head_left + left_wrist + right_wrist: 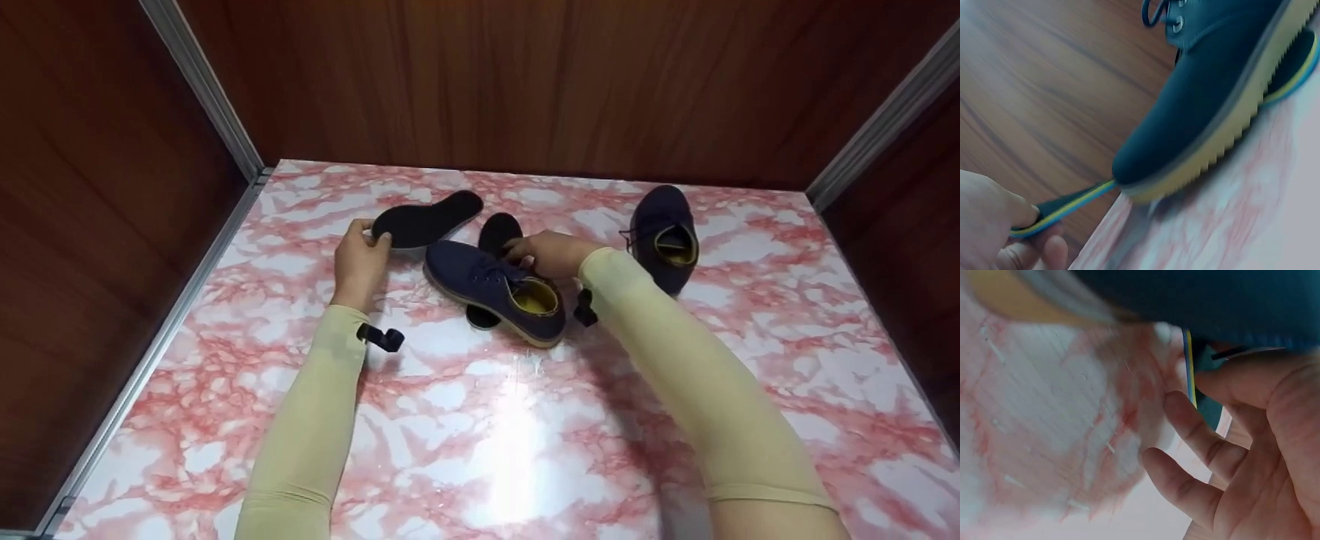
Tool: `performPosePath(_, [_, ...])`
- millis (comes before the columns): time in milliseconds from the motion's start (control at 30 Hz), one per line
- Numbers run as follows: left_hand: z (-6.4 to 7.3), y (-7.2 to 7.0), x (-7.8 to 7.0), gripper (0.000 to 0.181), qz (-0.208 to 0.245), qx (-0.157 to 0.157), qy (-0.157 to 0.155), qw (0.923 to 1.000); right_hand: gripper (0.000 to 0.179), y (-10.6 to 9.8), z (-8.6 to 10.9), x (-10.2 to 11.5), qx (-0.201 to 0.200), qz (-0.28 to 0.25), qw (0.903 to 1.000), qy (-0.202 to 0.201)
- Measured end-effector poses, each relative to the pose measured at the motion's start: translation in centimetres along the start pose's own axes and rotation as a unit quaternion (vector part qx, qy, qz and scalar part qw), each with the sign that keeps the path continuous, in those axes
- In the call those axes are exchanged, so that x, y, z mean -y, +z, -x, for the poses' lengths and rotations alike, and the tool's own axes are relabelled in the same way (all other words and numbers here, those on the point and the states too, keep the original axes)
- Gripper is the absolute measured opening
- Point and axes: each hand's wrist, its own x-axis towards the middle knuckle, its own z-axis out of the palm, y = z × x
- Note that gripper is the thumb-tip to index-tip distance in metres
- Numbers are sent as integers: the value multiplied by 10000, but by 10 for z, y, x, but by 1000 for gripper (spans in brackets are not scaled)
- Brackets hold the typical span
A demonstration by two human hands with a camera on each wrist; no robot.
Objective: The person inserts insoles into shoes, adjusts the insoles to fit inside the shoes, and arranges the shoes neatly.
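A flat black insole point(420, 223) with a yellow and blue edge point(1067, 212) is pinched by my left hand point(361, 262) at its wide end, thumb on top and fingers beneath. Close to its near side lies a dark blue lace-up shoe point(480, 277), toe toward the left. The shoe rests across a second black insole point(500, 229), hiding its middle. My right hand point(555, 255) is at the shoe's far side by the laces, its thumb and fingers pinching that second insole's edge. In the right wrist view two fingers point(1199, 441) extend loosely below the thumb.
Another dark blue shoe point(664, 240) stands at the back right, its laces trailing left. The table point(420, 442) has a red and white marbled surface. Brown wood-grain panels point(525, 90) rise behind it and on both sides, joined by metal corner posts point(202, 82).
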Motion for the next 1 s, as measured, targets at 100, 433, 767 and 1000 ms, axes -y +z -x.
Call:
performPosePath(100, [-11, -4, 18, 40, -453, 74, -22, 9989, 52, 0, 1, 1, -43, 30, 10000, 54])
performPosePath(433, [15, 1, -12, 45, -2297, 584, 880, 9675, 47, 13, -2, -3, -403, 348, 9986, -75])
performPosePath(767, [60, 34, -69, 57, -1772, 3030, 4061, 8437, 66, 12, -8, -1, -86, 186, 9987, 464])
performPosePath(1000, [62, 37, -67, 57, -1966, 3808, 3764, 8214, 80, 10, -6, 4, 56, 810, 9958, 428])
